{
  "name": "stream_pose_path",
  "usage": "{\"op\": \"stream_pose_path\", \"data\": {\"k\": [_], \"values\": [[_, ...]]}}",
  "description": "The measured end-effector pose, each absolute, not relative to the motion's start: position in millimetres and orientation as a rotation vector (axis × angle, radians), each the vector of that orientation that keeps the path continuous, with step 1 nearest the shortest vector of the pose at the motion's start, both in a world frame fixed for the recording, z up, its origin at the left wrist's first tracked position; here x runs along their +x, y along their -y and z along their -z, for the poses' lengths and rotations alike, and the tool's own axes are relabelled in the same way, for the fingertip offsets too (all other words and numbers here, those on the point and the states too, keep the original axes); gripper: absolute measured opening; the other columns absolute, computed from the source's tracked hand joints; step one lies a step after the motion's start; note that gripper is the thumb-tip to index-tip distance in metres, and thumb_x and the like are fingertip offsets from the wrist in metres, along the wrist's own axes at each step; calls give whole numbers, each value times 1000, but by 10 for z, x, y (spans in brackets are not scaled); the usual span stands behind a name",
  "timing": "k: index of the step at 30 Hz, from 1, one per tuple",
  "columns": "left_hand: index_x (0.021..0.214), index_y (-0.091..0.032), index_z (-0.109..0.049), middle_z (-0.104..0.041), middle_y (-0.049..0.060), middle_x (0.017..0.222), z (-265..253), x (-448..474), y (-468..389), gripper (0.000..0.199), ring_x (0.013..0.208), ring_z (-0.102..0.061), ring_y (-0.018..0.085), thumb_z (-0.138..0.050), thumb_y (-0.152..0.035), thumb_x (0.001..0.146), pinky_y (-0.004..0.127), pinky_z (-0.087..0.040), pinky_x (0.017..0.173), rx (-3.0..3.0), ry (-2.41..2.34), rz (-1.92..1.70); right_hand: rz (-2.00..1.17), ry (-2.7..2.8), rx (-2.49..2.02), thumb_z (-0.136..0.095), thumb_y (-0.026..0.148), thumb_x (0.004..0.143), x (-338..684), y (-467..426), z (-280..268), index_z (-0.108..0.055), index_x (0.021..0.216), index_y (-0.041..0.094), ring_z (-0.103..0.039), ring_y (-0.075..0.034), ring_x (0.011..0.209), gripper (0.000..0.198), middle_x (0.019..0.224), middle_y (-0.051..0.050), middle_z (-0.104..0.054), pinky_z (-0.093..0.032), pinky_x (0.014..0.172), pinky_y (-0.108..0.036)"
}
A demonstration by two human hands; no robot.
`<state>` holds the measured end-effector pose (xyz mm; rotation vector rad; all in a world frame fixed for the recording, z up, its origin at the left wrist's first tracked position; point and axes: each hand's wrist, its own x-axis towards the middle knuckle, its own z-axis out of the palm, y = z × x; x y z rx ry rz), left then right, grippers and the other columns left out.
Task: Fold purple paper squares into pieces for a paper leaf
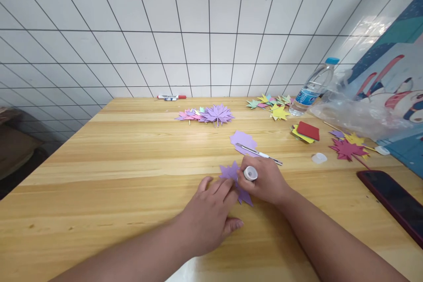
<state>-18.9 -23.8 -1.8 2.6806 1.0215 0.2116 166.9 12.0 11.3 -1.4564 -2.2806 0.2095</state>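
A: With the purple paper leaf (pixel 231 171) taken as the dial's centre, and twelve set toward the tiled wall (pixel 194 13), what is seen at far left?

B: On the tabletop (pixel 109 163), a red-and-white marker (pixel 172 97) is laid at about eleven, and a pile of pink and purple leaves (pixel 216 115) between eleven and twelve.

A: How is the purple paper leaf held?

B: It is pressed flat by the left hand (pixel 211 211), laid over it from between seven and eight. The fingers are nearly straight, loosely spread and closed on nothing.

A: And its direction?

B: Its long axis is set from between ten and eleven to between four and five, with points shown at both ends.

A: To its right?

B: A purple sheet (pixel 243 139) is crossed by a slim tool (pixel 261 154), aimed from about ten to four. At two, a white glue stick (pixel 250 173) is gripped by the right hand (pixel 266 180), fingers curled tightly round it. Its round end is turned upward; its lower end is hidden.

A: Farther right?

B: Small coloured leaves (pixel 278 112) are spread at one, stacked cards (pixel 308 131) at two, and a phone (pixel 395 198) just past three.
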Motion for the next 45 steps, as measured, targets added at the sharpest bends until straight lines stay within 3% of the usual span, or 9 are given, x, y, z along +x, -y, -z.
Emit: {"op": "stream_pose_path", "data": {"k": [8, 14, 21, 28, 33, 38, 45], "values": [[123, -22, -44, -47, 9, 123, 25, -187, 259, 47, 114, -42, 25, -37, -50, 86, 50, -22, 103, 2694, -1036, -210, -122, 2252, -1532, -47, 30, 76, 1738, -143, -117, -51, 65, 20, -51, -13, 52, 16, 55, 1, -57, -28, 51, -23], [119, -21, -46, -49, 7, 122, 9, -210, 203, 38, 116, -42, 22, -35, -41, 89, 47, -13, 110, 2727, -942, -271, 44, 2018, -1551, -49, 32, 75, 1855, -149, -166, -51, 59, 20, -49, -12, 48, 19, 51, 1, -55, -30, 50, -23], [126, -19, -38, -54, 6, 117, -4, -207, 164, 44, 116, -43, 20, -39, -40, 88, 47, -10, 112, 2673, -899, -349, -138, 1947, -1402, -50, 30, 76, 1826, -94, -161, -48, 60, 20, -46, -9, 44, 19, 52, 4, -55, -33, 48, -21], [117, -25, -49, -52, 4, 115, -40, -212, 157, 38, 114, -44, 19, -34, -46, 89, 49, -9, 111, 2685, -890, -314, -165, 1951, -1396, -52, 29, 76, 1799, -92, -129, -48, 60, 20, -47, -9, 46, 19, 51, 4, -54, -33, 50, -21], [121, -24, -46, -46, 7, 127, -8, -206, 158, 44, 123, -35, 23, -34, -50, 87, 50, -10, 111, 2708, -921, -316, -201, 2088, -1338, -52, 27, 75, 1744, -78, -137, -51, 63, 20, -51, -11, 51, 14, 56, 3, -59, -34, 54, -22], [127, -22, -40, -48, 6, 125, 16, -200, 172, 47, 120, -37, 24, -37, -47, 87, 49, -9, 111, 2701, -957, -342, -203, 2146, -1340, -51, 28, 76, 1682, -92, -118, -51, 63, 20, -51, -11, 51, 15, 55, 2, -58, -33, 53, -22], [124, -22, -43, -45, 6, 127, 63, -200, 155, 46, 121, -36, 24, -38, -49, 86, 48, -14, 110, 2684, -921, -290, -205, 2104, -1309, -52, 28, 75, 1681, -114, -89, -52, 64, 20, -53, -12, 54, 15, 58, 1, -60, -34, 55, -22]]}}
